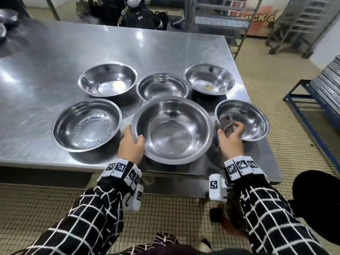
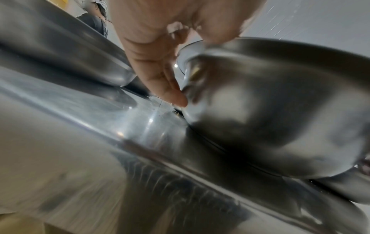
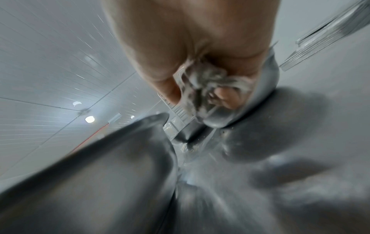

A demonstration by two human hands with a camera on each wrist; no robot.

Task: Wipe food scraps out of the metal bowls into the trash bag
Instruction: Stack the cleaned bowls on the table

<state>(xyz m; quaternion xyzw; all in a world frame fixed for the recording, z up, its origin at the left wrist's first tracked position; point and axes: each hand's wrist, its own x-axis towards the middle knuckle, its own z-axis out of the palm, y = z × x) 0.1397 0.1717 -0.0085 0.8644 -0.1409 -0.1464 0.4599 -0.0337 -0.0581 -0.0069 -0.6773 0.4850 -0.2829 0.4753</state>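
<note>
Several metal bowls stand on the steel table [image 1: 55,45]. My left hand [image 1: 131,142] grips the left rim of the large front bowl [image 1: 172,129], thumb inside the rim; in the left wrist view the fingers [image 2: 170,88] lie against that bowl's outer wall [image 2: 270,110]. My right hand [image 1: 230,137] holds a crumpled grey wiping cloth [image 1: 227,124] between the large bowl and the small right bowl [image 1: 244,119]; the right wrist view shows the cloth [image 3: 206,85] bunched in my fingers. The back right bowl [image 1: 209,79] holds a few yellowish food scraps [image 1: 207,87]. The black trash bag [image 1: 318,203] sits at lower right.
Other bowls: front left [image 1: 86,125], back left [image 1: 107,80], back middle [image 1: 161,87]. A person [image 1: 139,13] stands beyond the table's far edge. Metal racks [image 1: 301,24] and a blue frame with stacked trays [image 1: 323,85] stand to the right.
</note>
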